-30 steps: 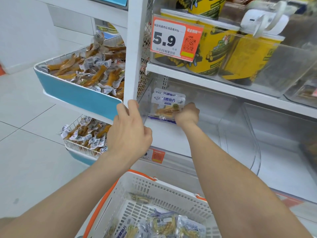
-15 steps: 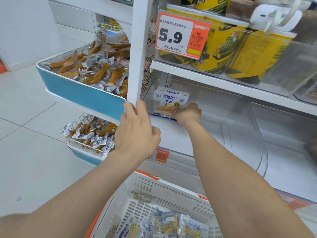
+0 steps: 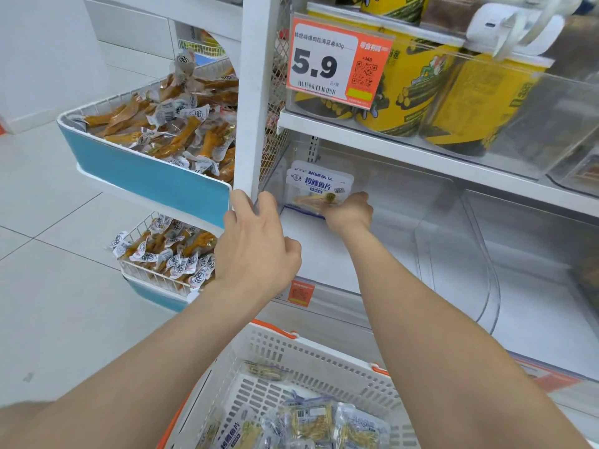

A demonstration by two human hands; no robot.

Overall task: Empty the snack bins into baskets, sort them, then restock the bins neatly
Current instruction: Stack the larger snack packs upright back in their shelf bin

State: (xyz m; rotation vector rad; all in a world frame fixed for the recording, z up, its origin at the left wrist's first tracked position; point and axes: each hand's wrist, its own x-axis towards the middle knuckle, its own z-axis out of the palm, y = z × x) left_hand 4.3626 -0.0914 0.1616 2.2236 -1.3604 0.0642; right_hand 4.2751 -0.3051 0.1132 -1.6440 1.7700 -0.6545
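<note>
My right hand (image 3: 350, 213) reaches deep into the clear plastic bin (image 3: 453, 254) on the lower shelf and is shut on a white-and-blue fish snack packet (image 3: 319, 187), held upright against the bin's back left corner. A second packet stands just behind it. My left hand (image 3: 256, 251) grips the bin's front left edge beside the white shelf post (image 3: 256, 92). Below my arms a white basket (image 3: 311, 361) with orange handles holds several more of the same packets (image 3: 308, 422).
Yellow snack tubs (image 3: 421, 89) fill the shelf above, behind an orange 5.9 price tag (image 3: 337, 63). On the left, two blue-fronted wire baskets (image 3: 142, 176) hold several chicken-feet packets. Clear dividers split the lower shelf to the right. Tiled floor lies at left.
The view has shifted slightly. My right hand has pushed the packet a little further back and upright; my left hand keeps its grip on the bin edge.
</note>
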